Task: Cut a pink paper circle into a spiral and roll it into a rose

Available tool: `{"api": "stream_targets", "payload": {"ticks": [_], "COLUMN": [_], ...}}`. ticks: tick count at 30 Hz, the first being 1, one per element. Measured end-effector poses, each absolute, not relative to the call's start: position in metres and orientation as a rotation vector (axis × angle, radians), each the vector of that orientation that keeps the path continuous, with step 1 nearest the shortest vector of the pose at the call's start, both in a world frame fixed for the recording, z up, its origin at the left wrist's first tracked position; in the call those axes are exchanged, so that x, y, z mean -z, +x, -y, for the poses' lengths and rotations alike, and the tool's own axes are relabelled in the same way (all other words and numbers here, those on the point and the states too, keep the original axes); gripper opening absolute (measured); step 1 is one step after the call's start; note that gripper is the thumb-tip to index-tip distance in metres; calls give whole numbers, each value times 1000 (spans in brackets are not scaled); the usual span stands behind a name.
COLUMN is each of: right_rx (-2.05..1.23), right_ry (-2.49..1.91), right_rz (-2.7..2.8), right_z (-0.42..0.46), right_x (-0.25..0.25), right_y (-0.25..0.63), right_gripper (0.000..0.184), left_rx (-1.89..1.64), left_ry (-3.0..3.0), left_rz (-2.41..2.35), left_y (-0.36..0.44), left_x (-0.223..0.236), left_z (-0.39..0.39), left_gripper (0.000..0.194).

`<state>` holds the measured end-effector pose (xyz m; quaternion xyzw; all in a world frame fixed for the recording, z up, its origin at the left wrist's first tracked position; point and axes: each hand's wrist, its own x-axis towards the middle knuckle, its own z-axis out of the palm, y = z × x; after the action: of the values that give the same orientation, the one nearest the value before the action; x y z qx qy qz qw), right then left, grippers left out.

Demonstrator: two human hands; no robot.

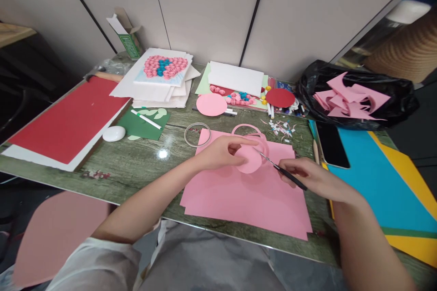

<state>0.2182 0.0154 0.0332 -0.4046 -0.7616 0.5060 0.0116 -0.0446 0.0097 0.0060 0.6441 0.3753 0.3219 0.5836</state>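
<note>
My left hand [230, 151] pinches a round piece of pink paper [250, 160], holding it above stacked pink sheets [235, 195]. My right hand [300, 175] grips black-handled scissors [288, 176], whose blades meet the right edge of the pink round. A curled pink paper strip [246, 126] loops behind the round. Left of my left hand lies a ring-shaped band [190, 140], beside the sheets. A larger pink paper circle [211, 104] and a red paper circle [280, 97] lie farther back.
Paper scraps [282, 130] are scattered behind my right hand. A black bag [307, 86] holds pink offcuts. A phone [332, 145] rests on blue paper [385, 182] at right. Red sheets [71, 120], green paper [153, 132] and a white oval object [114, 133] lie left.
</note>
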Motion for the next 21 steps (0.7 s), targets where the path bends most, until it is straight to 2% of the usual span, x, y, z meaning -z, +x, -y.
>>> {"api": "stream_targets", "payload": {"ticks": [12,21], "right_rx": [-1511,-1470], "right_ry": [-1254,-1251], "right_rz": [2507,2492], "right_z": [-15,-16], "right_x": [-35,-32], "right_y": [222,225], "right_gripper": [30,30], "left_rx": [-667,-766], "left_ry": [1643,1578], "left_rz": [-866,-898], "left_y": [-48,-47], "left_x": [-17,-11], "left_z": [-10,-11], "left_gripper": [57,58]}}
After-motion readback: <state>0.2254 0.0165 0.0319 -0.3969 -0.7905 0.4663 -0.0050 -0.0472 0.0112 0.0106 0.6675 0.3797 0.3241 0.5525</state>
